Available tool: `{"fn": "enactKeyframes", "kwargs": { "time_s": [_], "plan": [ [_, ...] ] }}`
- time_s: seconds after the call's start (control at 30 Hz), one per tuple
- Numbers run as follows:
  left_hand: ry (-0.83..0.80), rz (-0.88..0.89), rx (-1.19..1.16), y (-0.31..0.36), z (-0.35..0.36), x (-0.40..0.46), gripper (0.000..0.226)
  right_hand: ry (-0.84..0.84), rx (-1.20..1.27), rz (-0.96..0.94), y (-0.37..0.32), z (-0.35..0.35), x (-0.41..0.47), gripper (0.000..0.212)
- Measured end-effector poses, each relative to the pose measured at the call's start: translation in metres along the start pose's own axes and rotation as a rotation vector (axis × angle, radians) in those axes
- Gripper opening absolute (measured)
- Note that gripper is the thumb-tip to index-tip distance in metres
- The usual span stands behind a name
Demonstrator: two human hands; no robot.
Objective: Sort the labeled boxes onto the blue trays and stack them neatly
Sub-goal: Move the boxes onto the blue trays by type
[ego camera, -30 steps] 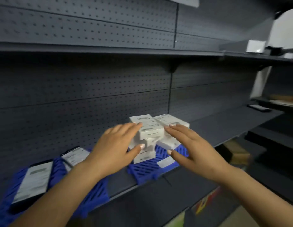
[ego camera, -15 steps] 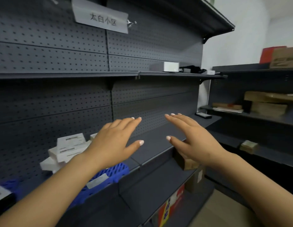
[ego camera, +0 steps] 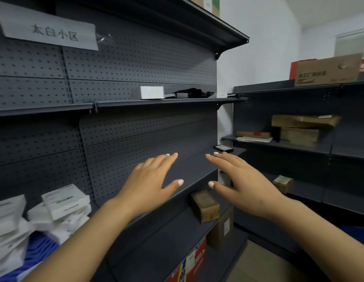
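View has swung right since the earlier frame: white labeled boxes (ego camera: 63, 202) on blue tray (ego camera: 41, 249) now sit lower left, leaning unevenly. Left hand (ego camera: 150, 184) and right hand (ego camera: 242, 184) hover mid-frame, fingers spread, holding nothing. Risk: unattended stack slides off the tray

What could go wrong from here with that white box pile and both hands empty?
1. The white box stack sits skewed on the blue tray, boxes at different angles and overhanging; it looks likely to slide or topple if bumped.
2. The left hand and right hand are open over a bare shelf, away from the pile, so the stack is unsupported.
3. The pile lies at the blurred left edge of view, so reaching back for it may be imprecise.
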State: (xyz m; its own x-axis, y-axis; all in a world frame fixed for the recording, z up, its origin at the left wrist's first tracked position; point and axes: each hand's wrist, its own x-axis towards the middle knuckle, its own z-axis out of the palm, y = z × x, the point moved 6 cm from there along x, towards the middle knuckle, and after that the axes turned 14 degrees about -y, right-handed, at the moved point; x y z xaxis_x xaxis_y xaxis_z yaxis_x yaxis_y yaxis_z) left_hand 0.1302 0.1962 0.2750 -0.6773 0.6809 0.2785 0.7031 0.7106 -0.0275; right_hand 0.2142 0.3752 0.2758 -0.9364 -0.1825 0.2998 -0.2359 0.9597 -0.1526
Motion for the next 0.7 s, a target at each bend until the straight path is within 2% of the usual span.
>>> {"fn": "enactKeyframes", "kwargs": {
  "time_s": [0.23,0.37,0.5,0.7],
  "plan": [
    [-0.055,0.065,-0.051,0.009,0.054,0.089,0.078,-0.033,0.006,0.080,0.086,0.019,0.034,0.066],
    [-0.078,0.084,-0.077,0.003,0.091,0.155,0.075,-0.047,-0.009,0.123,0.140,0.035,0.069,0.066],
    [-0.084,0.128,-0.091,0.000,0.119,0.224,0.081,-0.067,-0.029,0.154,0.195,0.047,0.110,0.066],
    [-0.109,0.198,-0.104,0.016,0.159,0.319,0.071,-0.077,-0.011,0.234,0.272,0.066,0.142,0.065]
  ]
}}
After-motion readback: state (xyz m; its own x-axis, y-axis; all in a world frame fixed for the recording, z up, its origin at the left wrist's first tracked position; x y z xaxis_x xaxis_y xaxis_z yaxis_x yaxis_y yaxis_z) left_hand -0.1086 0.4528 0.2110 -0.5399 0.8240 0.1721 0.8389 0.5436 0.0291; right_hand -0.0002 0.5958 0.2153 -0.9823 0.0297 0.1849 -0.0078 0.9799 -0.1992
